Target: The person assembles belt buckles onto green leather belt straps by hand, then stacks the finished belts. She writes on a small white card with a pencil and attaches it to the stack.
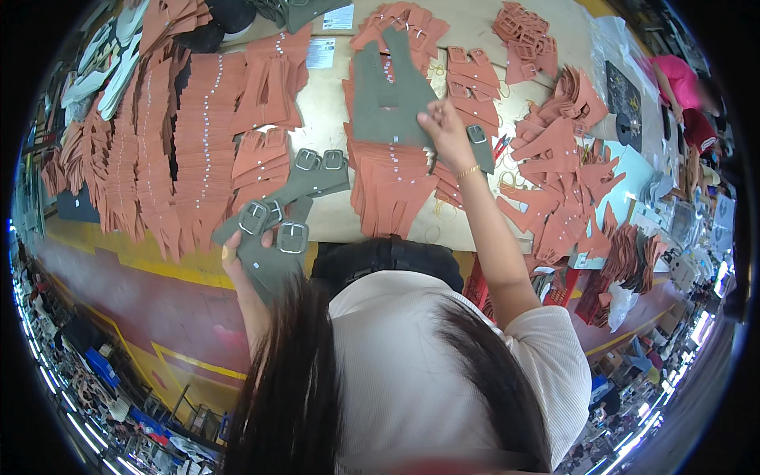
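Observation:
My left hand point(231, 252), at the table's near edge, is closed round several dark green shoe-upper pieces point(265, 265) with buckles; some fan out over the table. My right hand point(446, 133) pinches the right edge of a flat dark green shoe-upper piece point(384, 111) with a cut-out. This piece lies over a stack of orange-brown cut pieces point(392, 186) in the middle. To the right of my right hand is another green buckled strap point(479, 146), above orange-brown buckled straps point(473, 75).
Long overlapping rows of orange-brown pieces point(206, 134) cover the table's left side. A loose pile of orange-brown pieces point(566, 170) spreads at the right. White paper labels point(321, 54) lie at the back. A person in pink point(677, 79) is at the far right, and a red crate point(564, 286) stands below.

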`<state>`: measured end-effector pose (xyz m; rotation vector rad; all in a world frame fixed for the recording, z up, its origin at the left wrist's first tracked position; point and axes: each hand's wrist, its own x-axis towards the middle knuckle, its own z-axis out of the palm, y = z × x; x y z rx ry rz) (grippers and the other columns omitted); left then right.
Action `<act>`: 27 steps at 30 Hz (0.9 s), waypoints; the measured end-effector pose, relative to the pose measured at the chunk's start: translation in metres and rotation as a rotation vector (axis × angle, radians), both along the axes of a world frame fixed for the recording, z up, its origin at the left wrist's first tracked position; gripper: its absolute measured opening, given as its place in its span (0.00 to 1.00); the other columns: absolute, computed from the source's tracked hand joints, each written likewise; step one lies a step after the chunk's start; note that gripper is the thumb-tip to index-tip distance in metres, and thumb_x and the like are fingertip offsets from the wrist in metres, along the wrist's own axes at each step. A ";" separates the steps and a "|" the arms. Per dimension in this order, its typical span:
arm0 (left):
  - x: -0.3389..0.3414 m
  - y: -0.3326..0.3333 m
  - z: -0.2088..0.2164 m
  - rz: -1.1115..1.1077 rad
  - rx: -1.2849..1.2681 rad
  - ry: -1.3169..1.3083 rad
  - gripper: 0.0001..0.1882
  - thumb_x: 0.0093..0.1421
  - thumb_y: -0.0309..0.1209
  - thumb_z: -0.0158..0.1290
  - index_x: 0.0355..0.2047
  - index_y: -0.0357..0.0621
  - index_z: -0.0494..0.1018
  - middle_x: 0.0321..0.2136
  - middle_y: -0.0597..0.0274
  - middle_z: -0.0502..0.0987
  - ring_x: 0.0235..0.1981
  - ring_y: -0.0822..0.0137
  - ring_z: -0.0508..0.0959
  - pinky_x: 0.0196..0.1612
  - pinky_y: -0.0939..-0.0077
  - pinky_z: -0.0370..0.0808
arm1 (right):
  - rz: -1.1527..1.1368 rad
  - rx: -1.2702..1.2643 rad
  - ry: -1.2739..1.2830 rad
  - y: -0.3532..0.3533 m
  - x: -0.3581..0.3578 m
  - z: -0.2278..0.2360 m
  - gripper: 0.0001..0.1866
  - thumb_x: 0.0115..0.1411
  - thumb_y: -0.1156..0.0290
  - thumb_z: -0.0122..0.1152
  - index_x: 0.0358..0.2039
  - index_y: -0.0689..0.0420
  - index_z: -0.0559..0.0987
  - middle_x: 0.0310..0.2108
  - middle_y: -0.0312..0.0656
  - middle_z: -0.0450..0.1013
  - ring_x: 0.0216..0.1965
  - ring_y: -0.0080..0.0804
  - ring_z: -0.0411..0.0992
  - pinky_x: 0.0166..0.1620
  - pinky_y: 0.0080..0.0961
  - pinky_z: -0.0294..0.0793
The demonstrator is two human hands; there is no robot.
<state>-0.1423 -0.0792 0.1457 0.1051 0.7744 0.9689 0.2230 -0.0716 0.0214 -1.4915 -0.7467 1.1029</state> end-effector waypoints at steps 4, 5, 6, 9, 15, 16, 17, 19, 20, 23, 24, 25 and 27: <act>-0.005 0.002 0.000 -0.003 0.099 0.127 0.26 0.59 0.39 0.46 0.57 0.46 0.60 0.29 0.56 0.70 0.34 0.62 0.73 0.41 0.60 0.76 | 0.198 -0.386 -0.292 -0.037 -0.014 -0.015 0.19 0.59 0.63 0.63 0.44 0.61 0.70 0.44 0.47 0.72 0.41 0.29 0.72 0.46 0.25 0.71; -0.005 0.003 -0.001 -0.017 0.104 0.140 0.27 0.59 0.38 0.46 0.59 0.47 0.59 0.29 0.55 0.70 0.34 0.62 0.73 0.41 0.61 0.76 | 0.226 -0.364 -0.571 -0.040 -0.012 -0.020 0.23 0.56 0.60 0.65 0.46 0.60 0.71 0.45 0.50 0.71 0.43 0.40 0.73 0.48 0.32 0.71; -0.005 0.005 -0.001 -0.031 0.109 0.155 0.28 0.59 0.38 0.47 0.60 0.48 0.57 0.29 0.55 0.70 0.34 0.62 0.73 0.41 0.61 0.76 | 0.166 -0.310 -0.688 -0.037 -0.009 -0.025 0.23 0.55 0.60 0.65 0.47 0.59 0.71 0.45 0.51 0.71 0.44 0.43 0.72 0.48 0.34 0.71; 0.003 -0.001 -0.003 -0.048 0.117 0.207 0.28 0.59 0.38 0.47 0.60 0.50 0.57 0.31 0.55 0.69 0.34 0.63 0.73 0.41 0.62 0.77 | -0.031 -0.172 -0.993 0.001 0.009 -0.040 0.25 0.53 0.61 0.65 0.49 0.57 0.71 0.45 0.53 0.71 0.46 0.52 0.70 0.50 0.41 0.70; 0.012 -0.007 -0.008 -0.191 0.172 0.242 0.29 0.60 0.38 0.49 0.60 0.48 0.54 0.37 0.53 0.71 0.38 0.63 0.73 0.46 0.61 0.75 | -0.049 -0.431 -1.141 0.061 0.028 -0.044 0.25 0.53 0.62 0.64 0.50 0.55 0.72 0.43 0.47 0.72 0.47 0.50 0.71 0.48 0.44 0.71; 0.012 -0.009 -0.009 -0.163 0.155 0.212 0.30 0.61 0.37 0.48 0.61 0.48 0.52 0.36 0.53 0.70 0.39 0.63 0.73 0.47 0.61 0.74 | -0.023 -0.461 -1.192 0.064 0.027 -0.040 0.23 0.53 0.62 0.64 0.49 0.54 0.73 0.42 0.45 0.72 0.46 0.49 0.72 0.47 0.45 0.72; 0.012 -0.010 -0.012 -0.134 0.137 0.183 0.31 0.61 0.37 0.48 0.62 0.48 0.51 0.36 0.53 0.70 0.40 0.63 0.73 0.47 0.62 0.74 | 0.014 -0.438 -1.202 0.066 0.027 -0.036 0.21 0.53 0.63 0.64 0.46 0.55 0.74 0.41 0.45 0.72 0.45 0.48 0.73 0.46 0.44 0.73; 0.011 -0.012 -0.018 -0.122 0.138 0.184 0.33 0.61 0.36 0.48 0.64 0.48 0.47 0.35 0.54 0.70 0.41 0.62 0.73 0.48 0.62 0.73 | 0.078 -0.382 -1.234 0.065 0.025 -0.024 0.16 0.54 0.65 0.63 0.42 0.56 0.76 0.40 0.45 0.73 0.42 0.47 0.74 0.44 0.41 0.74; 0.012 -0.012 -0.021 -0.138 0.160 0.214 0.35 0.61 0.35 0.48 0.65 0.48 0.45 0.35 0.53 0.70 0.42 0.62 0.73 0.49 0.62 0.73 | 0.053 -0.273 -1.230 0.065 0.024 -0.017 0.14 0.54 0.66 0.62 0.40 0.57 0.76 0.39 0.46 0.73 0.41 0.47 0.74 0.42 0.40 0.74; 0.009 -0.014 -0.025 -0.141 0.188 0.266 0.39 0.61 0.34 0.48 0.67 0.49 0.39 0.36 0.53 0.71 0.43 0.61 0.73 0.50 0.61 0.73 | -0.067 0.070 -1.129 0.059 0.011 0.012 0.08 0.56 0.72 0.59 0.36 0.60 0.76 0.37 0.48 0.72 0.37 0.48 0.73 0.39 0.38 0.73; 0.009 -0.015 -0.026 -0.140 0.212 0.262 0.41 0.61 0.33 0.48 0.68 0.49 0.37 0.36 0.53 0.71 0.43 0.61 0.73 0.50 0.61 0.73 | -0.081 0.072 -1.017 0.058 0.005 0.023 0.07 0.56 0.73 0.59 0.35 0.60 0.76 0.36 0.48 0.72 0.37 0.46 0.74 0.38 0.37 0.73; 0.008 -0.015 -0.026 -0.124 0.204 0.256 0.41 0.61 0.32 0.48 0.68 0.50 0.36 0.37 0.52 0.71 0.44 0.60 0.73 0.51 0.60 0.72 | -0.095 0.074 -0.906 0.056 0.000 0.036 0.06 0.57 0.73 0.58 0.34 0.61 0.76 0.36 0.48 0.72 0.36 0.44 0.74 0.38 0.35 0.73; 0.009 -0.016 -0.026 -0.112 0.222 0.214 0.42 0.61 0.31 0.48 0.68 0.51 0.36 0.39 0.50 0.72 0.45 0.60 0.74 0.52 0.59 0.72 | -0.111 0.017 -0.565 0.047 -0.012 0.063 0.08 0.60 0.73 0.57 0.38 0.63 0.73 0.34 0.43 0.72 0.35 0.32 0.74 0.37 0.28 0.74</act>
